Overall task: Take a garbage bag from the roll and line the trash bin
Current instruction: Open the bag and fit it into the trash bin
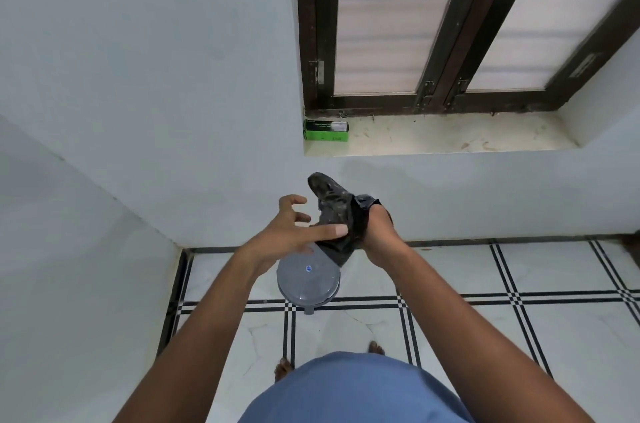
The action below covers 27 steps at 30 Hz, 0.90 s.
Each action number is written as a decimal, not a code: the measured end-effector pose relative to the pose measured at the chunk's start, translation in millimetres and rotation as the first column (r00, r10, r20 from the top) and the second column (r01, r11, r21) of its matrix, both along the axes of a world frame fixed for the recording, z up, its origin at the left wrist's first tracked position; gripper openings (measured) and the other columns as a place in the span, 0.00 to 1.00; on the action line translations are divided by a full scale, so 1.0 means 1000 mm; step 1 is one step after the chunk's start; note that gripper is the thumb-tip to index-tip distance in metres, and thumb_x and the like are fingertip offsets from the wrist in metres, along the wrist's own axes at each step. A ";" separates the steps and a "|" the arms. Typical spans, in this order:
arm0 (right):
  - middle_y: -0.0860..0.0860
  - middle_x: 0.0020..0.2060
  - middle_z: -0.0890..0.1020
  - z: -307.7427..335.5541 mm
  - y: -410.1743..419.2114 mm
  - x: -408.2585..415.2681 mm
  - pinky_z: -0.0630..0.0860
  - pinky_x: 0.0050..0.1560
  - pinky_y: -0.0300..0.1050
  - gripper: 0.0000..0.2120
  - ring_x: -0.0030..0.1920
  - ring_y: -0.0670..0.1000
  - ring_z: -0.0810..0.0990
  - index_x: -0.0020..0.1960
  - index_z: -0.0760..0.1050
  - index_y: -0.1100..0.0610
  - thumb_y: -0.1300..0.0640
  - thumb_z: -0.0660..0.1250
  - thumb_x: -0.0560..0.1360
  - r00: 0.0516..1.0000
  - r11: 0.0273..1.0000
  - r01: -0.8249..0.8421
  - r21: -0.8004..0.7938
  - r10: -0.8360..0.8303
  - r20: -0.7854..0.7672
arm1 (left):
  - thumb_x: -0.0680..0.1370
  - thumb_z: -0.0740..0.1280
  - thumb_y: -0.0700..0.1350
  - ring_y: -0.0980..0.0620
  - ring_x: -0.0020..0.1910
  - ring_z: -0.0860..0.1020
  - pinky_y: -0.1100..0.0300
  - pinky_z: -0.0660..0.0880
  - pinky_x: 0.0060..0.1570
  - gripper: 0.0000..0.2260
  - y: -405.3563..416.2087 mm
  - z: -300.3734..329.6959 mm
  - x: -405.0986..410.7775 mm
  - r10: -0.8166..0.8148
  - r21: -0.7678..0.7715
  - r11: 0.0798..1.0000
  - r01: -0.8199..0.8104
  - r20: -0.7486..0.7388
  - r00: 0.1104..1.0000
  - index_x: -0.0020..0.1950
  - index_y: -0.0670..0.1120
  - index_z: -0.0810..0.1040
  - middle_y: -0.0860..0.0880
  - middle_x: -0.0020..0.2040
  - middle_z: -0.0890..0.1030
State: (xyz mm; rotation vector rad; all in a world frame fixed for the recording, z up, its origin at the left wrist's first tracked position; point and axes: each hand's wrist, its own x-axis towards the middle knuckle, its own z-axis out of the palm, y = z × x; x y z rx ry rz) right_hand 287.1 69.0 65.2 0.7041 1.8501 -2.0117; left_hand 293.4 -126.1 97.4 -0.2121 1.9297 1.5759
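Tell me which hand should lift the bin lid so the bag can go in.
Left, probably. The left hand is open, only its thumb touching the garbage bag, and hovers over the closed trash bin lid. The right hand already grips the bag.

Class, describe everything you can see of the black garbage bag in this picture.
The garbage bag is thin, glossy black plastic, crumpled and not yet spread open. It is held in the air above the grey lidded trash bin, near the wall under the window ledge. The right hand grips its bunched middle; one end sticks upward, the other hangs toward the lid. The left hand, fingers spread, touches it with the thumb.
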 end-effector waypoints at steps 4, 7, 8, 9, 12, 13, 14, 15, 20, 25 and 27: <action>0.60 0.49 0.91 0.000 -0.001 -0.008 0.89 0.55 0.54 0.14 0.49 0.58 0.91 0.51 0.84 0.64 0.52 0.77 0.82 0.996 0.993 0.087 0.076 -0.087 -0.004 | 0.82 0.76 0.42 0.38 0.53 0.89 0.41 0.86 0.60 0.09 -0.001 -0.002 -0.001 0.150 0.041 0.988 -0.146 -0.122 0.981 0.60 0.39 0.86 0.40 0.52 0.90; 0.57 0.51 0.90 0.003 -0.003 -0.009 0.90 0.45 0.53 0.22 0.40 0.54 0.92 0.55 0.82 0.60 0.39 0.71 0.84 0.994 0.994 0.087 0.060 -0.091 0.059 | 0.86 0.71 0.46 0.44 0.43 0.89 0.41 0.86 0.59 0.12 -0.005 -0.004 -0.004 0.302 0.111 0.950 -0.291 -0.102 0.948 0.55 0.37 0.87 0.40 0.45 0.90; 0.55 0.51 0.89 0.004 -0.003 -0.009 0.90 0.45 0.55 0.26 0.39 0.54 0.91 0.56 0.80 0.58 0.33 0.68 0.83 0.989 0.987 0.123 0.107 -0.131 0.073 | 0.87 0.70 0.48 0.46 0.39 0.88 0.44 0.86 0.57 0.14 -0.006 -0.003 -0.005 0.317 0.098 0.947 -0.307 -0.108 0.942 0.54 0.38 0.87 0.42 0.43 0.89; 0.54 0.52 0.87 0.004 -0.003 -0.007 0.89 0.45 0.57 0.29 0.40 0.54 0.90 0.55 0.78 0.58 0.30 0.66 0.82 0.978 0.964 0.183 0.193 -0.198 0.061 | 0.87 0.68 0.50 0.47 0.37 0.86 0.47 0.86 0.53 0.15 -0.006 -0.002 -0.006 0.314 0.072 0.949 -0.308 -0.115 0.942 0.53 0.40 0.86 0.43 0.42 0.89; 0.53 0.63 0.70 0.009 -0.009 0.007 0.76 0.50 0.53 0.33 0.53 0.54 0.80 0.66 0.66 0.56 0.29 0.68 0.80 0.955 0.810 0.297 0.506 -0.247 -0.165 | 0.89 0.63 0.52 0.47 0.36 0.82 0.53 0.81 0.44 0.17 -0.008 0.002 -0.009 0.268 0.003 0.963 -0.269 -0.113 0.957 0.55 0.42 0.86 0.42 0.43 0.89; 0.51 0.65 0.68 0.012 -0.013 0.012 0.74 0.53 0.50 0.35 0.57 0.53 0.78 0.70 0.65 0.54 0.28 0.69 0.79 0.957 0.789 0.269 0.553 -0.151 -0.249 | 0.89 0.61 0.51 0.47 0.38 0.82 0.54 0.79 0.43 0.18 -0.008 0.003 -0.008 0.230 -0.023 0.972 -0.234 -0.119 0.966 0.56 0.42 0.86 0.42 0.44 0.89; 0.49 0.65 0.69 0.015 -0.016 0.015 0.74 0.55 0.48 0.36 0.59 0.51 0.77 0.71 0.67 0.52 0.27 0.69 0.78 0.950 0.803 0.211 0.557 -0.033 -0.312 | 0.89 0.59 0.51 0.46 0.39 0.82 0.53 0.78 0.44 0.18 -0.008 0.004 -0.008 0.181 -0.050 0.981 -0.189 -0.129 0.975 0.56 0.43 0.86 0.42 0.45 0.89; 0.46 0.64 0.75 0.020 -0.018 0.016 0.76 0.57 0.47 0.33 0.59 0.47 0.79 0.68 0.72 0.49 0.24 0.68 0.77 0.934 0.836 0.127 0.534 0.080 -0.347 | 0.89 0.58 0.51 0.46 0.40 0.83 0.53 0.78 0.46 0.20 -0.008 0.004 -0.007 0.129 -0.069 0.988 -0.139 -0.138 0.982 0.55 0.43 0.86 0.42 0.45 0.89; 0.43 0.28 0.80 0.017 -0.021 0.000 0.73 0.41 0.46 0.23 0.32 0.45 0.78 0.36 0.80 0.51 0.37 0.71 0.83 0.893 0.834 -0.137 0.535 0.337 -0.298 | 0.89 0.55 0.49 0.44 0.42 0.83 0.51 0.78 0.47 0.21 -0.005 0.009 -0.006 0.066 -0.051 0.996 -0.073 -0.124 0.990 0.52 0.41 0.85 0.41 0.45 0.89; 0.49 0.38 0.89 0.012 -0.009 -0.005 0.79 0.47 0.39 0.18 0.41 0.48 0.87 0.47 0.87 0.56 0.44 0.70 0.86 0.955 0.975 0.041 0.217 0.026 -0.296 | 0.88 0.58 0.45 0.44 0.41 0.85 0.49 0.84 0.51 0.18 -0.020 -0.001 -0.006 0.304 -0.083 0.943 -0.321 -0.173 0.937 0.51 0.41 0.86 0.40 0.46 0.90; 0.45 0.42 0.91 0.014 -0.001 -0.009 0.80 0.51 0.37 0.07 0.45 0.42 0.89 0.52 0.88 0.53 0.54 0.72 0.86 0.972 0.997 0.060 0.053 -0.046 -0.232 | 0.87 0.61 0.41 0.45 0.45 0.87 0.48 0.86 0.57 0.14 -0.028 -0.008 -0.008 0.490 0.071 0.871 -0.485 -0.109 0.865 0.56 0.39 0.87 0.39 0.51 0.90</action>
